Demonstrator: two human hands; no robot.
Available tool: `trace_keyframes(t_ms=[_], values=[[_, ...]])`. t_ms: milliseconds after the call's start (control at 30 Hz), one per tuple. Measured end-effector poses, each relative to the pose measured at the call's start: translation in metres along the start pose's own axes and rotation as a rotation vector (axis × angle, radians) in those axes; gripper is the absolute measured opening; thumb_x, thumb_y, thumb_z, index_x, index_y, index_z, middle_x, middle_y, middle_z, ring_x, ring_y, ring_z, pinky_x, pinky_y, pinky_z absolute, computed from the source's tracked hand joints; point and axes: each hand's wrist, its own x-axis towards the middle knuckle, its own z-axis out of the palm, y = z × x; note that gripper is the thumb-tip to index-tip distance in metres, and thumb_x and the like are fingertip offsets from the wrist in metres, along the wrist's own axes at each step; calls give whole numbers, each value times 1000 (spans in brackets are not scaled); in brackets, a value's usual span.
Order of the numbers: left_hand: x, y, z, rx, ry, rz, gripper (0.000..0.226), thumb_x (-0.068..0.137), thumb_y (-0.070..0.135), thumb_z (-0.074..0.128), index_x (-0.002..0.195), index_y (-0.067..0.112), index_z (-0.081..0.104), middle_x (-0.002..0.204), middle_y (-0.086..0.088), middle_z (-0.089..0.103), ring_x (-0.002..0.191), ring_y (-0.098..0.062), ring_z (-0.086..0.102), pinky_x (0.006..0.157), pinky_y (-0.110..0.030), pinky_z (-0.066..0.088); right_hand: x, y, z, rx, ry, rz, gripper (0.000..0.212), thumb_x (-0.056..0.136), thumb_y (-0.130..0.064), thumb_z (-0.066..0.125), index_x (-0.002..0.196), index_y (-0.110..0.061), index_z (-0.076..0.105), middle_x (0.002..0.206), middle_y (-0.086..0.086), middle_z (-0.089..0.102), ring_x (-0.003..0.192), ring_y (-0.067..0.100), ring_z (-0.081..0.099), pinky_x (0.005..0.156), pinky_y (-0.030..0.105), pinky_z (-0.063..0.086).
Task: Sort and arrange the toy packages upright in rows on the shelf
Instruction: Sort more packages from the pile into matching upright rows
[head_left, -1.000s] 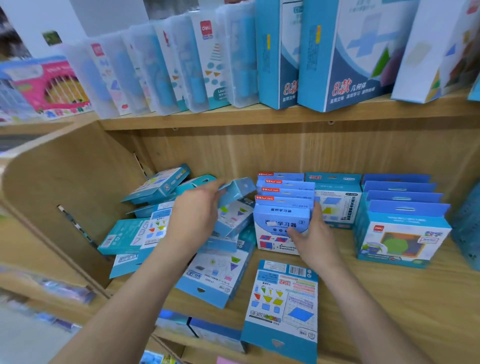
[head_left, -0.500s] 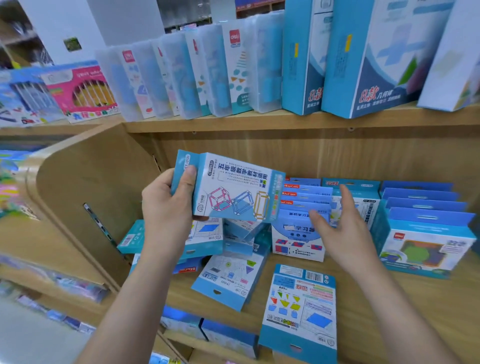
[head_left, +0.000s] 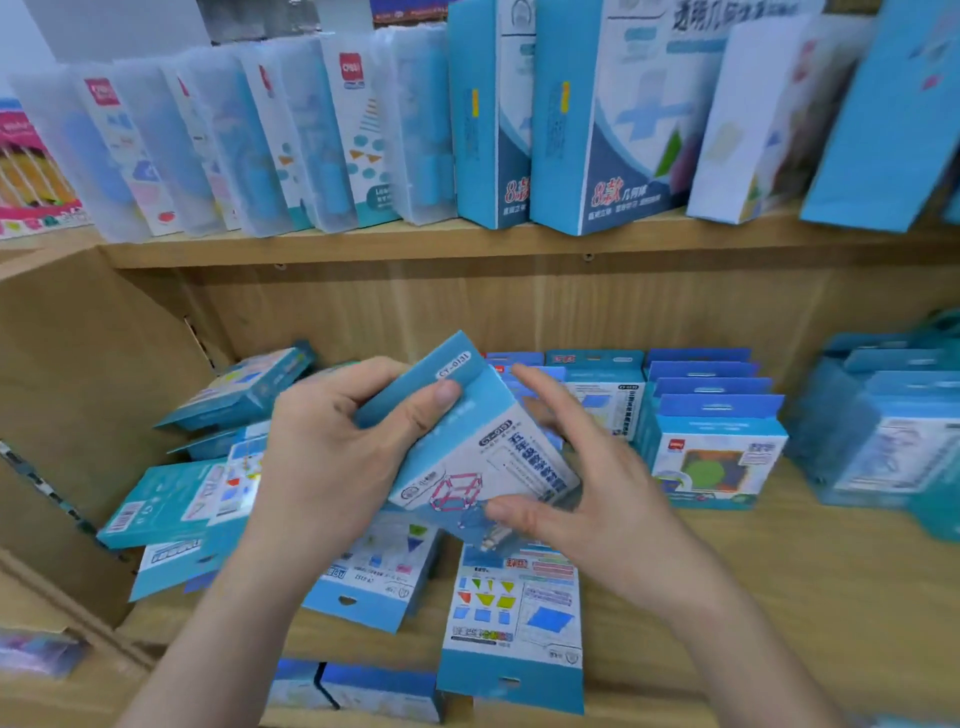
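Here, tilted package (head_left: 483, 457) clamped in left hand (head_left: 332, 457), right hand (head_left: 602, 499) pinching its edges, open shelf (head_left: 779, 597) front-right.

A tilted blue-and-white toy package (head_left: 483, 447) sits above jumbled flat packages (head_left: 363, 587) beside upright rows (head_left: 711, 441)
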Motion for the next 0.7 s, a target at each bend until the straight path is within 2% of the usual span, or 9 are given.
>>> trace_keyframes(t_ms=[67,133,200,233,333,467,533,600,700], values=[[-3,3,17,-87,-43,-3,18,71,36,65,71,18,67,61,4,65,50,-1,52,44,-13,38,-11,11,-8,110,53,49,70,74,-16,80,129,-42,45,110,-19,65,104,0,61,88,25,50],[-4,0,31,-281,-132,-70,17,75,29,61,89,18,63,69,10,71,59,-1,62,51,-13,48,-22,24,-17,206,155,106,55,75,-8,78,118,-31,53,106,-15,69,99,2,65,83,23,52],[-5,-6,47,-393,-342,-166,33,74,24,63,107,23,56,84,7,74,76,-5,68,62,-17,53,-34,39,-27,295,237,148,48,75,-8,77,113,-27,56,106,-13,70,99,7,66,82,24,52],[-8,-9,58,-376,-450,-188,41,72,23,66,111,27,54,91,7,74,84,-5,68,65,-17,52,-39,45,-33,336,269,164,46,74,-11,77,112,-25,56,106,-12,71,99,8,67,81,24,52],[-20,-18,94,-276,-614,-186,37,77,16,70,112,24,57,100,9,72,91,-7,66,71,-17,50,-57,58,-50,412,333,197,45,69,-17,71,112,-20,56,105,-10,72,97,9,68,77,20,52],[-34,-13,151,-297,-651,-207,32,83,13,70,110,24,58,100,7,72,94,-7,67,80,-26,54,-86,75,-80,373,426,242,42,73,-17,68,114,-18,56,103,-10,73,95,8,68,75,18,52],[-40,-7,182,-255,-630,-172,33,85,8,68,107,29,55,101,12,70,94,0,65,83,-22,52,-100,84,-100,294,479,267,41,80,-10,69,117,-20,56,104,-10,72,97,5,67,75,14,50],[-44,-2,216,-171,-593,-112,35,85,9,68,104,34,51,105,16,68,97,2,63,89,-24,51,-114,98,-124,192,551,281,46,83,-5,67,125,-19,53,113,-9,69,103,3,63,75,8,47],[-48,-1,269,-108,-529,-87,37,82,16,70,107,35,50,110,13,67,103,-5,63,94,-36,49,-135,122,-161,48,711,366,55,85,-5,66,134,-18,45,123,-4,56,108,10,57,72,1,42]])
